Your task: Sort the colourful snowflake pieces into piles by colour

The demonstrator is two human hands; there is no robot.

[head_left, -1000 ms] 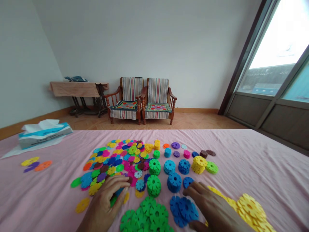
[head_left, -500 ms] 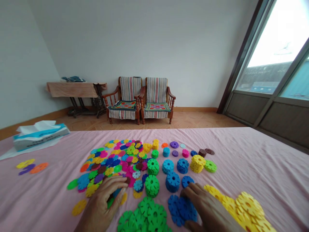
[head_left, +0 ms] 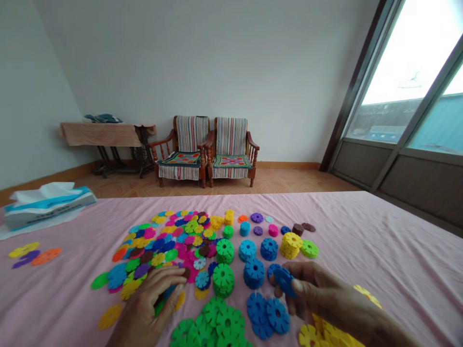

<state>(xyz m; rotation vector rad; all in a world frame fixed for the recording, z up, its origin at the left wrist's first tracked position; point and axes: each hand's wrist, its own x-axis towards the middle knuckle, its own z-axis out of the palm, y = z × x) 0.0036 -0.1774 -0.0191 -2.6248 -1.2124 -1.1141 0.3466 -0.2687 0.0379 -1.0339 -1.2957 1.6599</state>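
My right hand [head_left: 307, 289] pinches blue notched plastic discs [head_left: 284, 281] between thumb and fingers, tilted above the cloth; how many is unclear. Below it lie loose blue discs [head_left: 268, 315], and just left stands a stack of blue discs [head_left: 253, 273]. My left hand [head_left: 154, 296] rests at the near edge of the mixed coloured discs [head_left: 159, 246], thumb apart from curved fingers. Blue and green discs show in that gap, with a brown disc by the fingertips. Stacked green discs [head_left: 223, 280] stand between my hands, above a loose green heap [head_left: 213, 327].
Yellow discs [head_left: 325, 335] lie partly under my right forearm. A yellow stack [head_left: 291, 245] and smaller colour groups stand farther back. At far left are a tissue box [head_left: 50, 205] and a few loose discs [head_left: 46, 257]. Two wooden armchairs [head_left: 231, 161] stand beyond the pink-covered table [head_left: 379, 241].
My right hand has lifted and turned, bringing blue discs up from the loose blue group. The left hand stays at the mixed discs. The whole view has shifted slightly.
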